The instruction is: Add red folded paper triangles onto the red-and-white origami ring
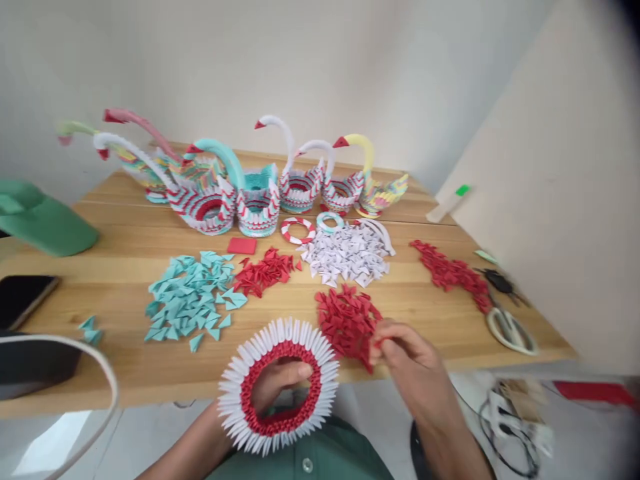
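Observation:
My left hand (277, 381) grips a ring of folded paper pieces (315, 373), red on the inside with white points fanning outward. The thumb lies inside the hole and the other fingers are hidden behind the ring. To its right, my right hand (407, 357) pinches a small red folded paper piece (381, 343) between thumb and fingertips. That hand is at the right edge of a pile of red paper triangles (347, 317). Farther back lie white paper triangles (345, 252), a smaller red pile (265, 272) and teal paper triangles (190, 297).
Several finished paper swans (257, 203) line the table's back. Two small rings (299, 231) lie before them. Scissors (510, 330), keys (500, 281) and more red pieces (450, 272) are right; a green bottle (47, 220), phone (23, 297) and white cable (107, 373) left.

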Demonstrator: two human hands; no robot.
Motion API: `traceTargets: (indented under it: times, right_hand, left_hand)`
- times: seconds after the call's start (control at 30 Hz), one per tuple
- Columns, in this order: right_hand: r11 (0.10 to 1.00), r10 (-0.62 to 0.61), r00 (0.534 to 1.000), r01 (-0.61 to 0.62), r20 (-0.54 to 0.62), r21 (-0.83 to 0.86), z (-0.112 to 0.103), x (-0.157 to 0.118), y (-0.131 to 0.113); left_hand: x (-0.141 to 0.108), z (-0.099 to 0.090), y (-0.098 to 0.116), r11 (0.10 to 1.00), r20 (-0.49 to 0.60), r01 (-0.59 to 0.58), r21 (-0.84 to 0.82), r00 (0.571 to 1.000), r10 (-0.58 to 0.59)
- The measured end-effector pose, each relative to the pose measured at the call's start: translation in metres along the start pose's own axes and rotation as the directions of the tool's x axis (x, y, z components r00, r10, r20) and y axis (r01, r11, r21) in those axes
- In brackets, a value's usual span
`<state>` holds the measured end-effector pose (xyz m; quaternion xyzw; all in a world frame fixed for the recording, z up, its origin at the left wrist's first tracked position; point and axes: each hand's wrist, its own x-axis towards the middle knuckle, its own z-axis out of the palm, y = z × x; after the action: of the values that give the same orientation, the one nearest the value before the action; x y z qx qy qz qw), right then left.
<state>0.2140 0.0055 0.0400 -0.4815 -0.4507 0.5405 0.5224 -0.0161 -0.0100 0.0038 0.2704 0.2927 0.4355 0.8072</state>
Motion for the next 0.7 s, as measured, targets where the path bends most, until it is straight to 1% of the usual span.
traceTargets:
  times: [0.03, 0.1, 0.17, 0.2, 0.27, 0.33, 0.47, 0.53, 0.63, 0.7]
  right_hand:
    - [0.996, 0.017, 0.999, -0.02, 0.034, 0.091, 0.011, 0.001, -0.001]
    - [0.975, 0.055, 0.995, -0.07, 0.077, 0.213, 0.026, 0.002, -0.002]
    - [0.951, 0.079, 0.992, -0.104, 0.097, 0.292, 0.033, 0.002, -0.001]
    - [0.942, 0.087, 0.99, -0.117, 0.108, 0.315, 0.035, 0.002, -0.001]
    - [0.931, 0.099, 0.987, -0.138, 0.13, 0.339, 0.037, 0.0, 0.0]
    - [0.928, 0.106, 0.984, -0.148, 0.14, 0.343, 0.038, 0.0, 0.0]
    - [0.937, 0.122, 0.986, -0.153, 0.117, 0.315, 0.041, 0.0, 0.004]
    - [0.942, 0.144, 0.984, -0.169, 0.108, 0.289, 0.042, 0.0, 0.007]
    - [0.941, 0.181, 0.978, -0.203, 0.104, 0.27, 0.046, -0.001, 0.012]
    - [0.939, 0.195, 0.976, -0.215, 0.101, 0.268, 0.05, -0.002, 0.014]
  left_hand:
    - [-0.002, -0.001, 0.0, 0.999, 0.021, 0.032, -0.017, 0.999, -0.032]
    - [-0.004, -0.003, 0.003, 0.993, 0.067, 0.104, -0.062, 0.993, -0.1]
    - [-0.005, -0.003, 0.006, 0.984, 0.075, 0.15, -0.097, 0.987, -0.143]
    - [-0.006, -0.003, 0.008, 0.983, 0.06, 0.151, -0.105, 0.988, -0.145]
    - [-0.006, -0.003, 0.011, 0.987, 0.022, 0.129, -0.097, 0.992, -0.128]
    - [-0.005, -0.001, 0.015, 0.995, -0.022, 0.079, -0.063, 0.997, -0.08]
    - [-0.006, 0.003, 0.021, 1.0, -0.107, -0.005, -0.005, 0.994, 0.004]
    - [-0.005, 0.004, 0.023, 1.0, -0.102, -0.028, -0.001, 0.994, 0.028]
    - [-0.004, 0.003, 0.021, 0.997, -0.059, -0.079, -0.02, 0.995, 0.078]
    - [-0.002, 0.0, 0.019, 0.996, -0.072, -0.086, -0.03, 0.994, 0.084]
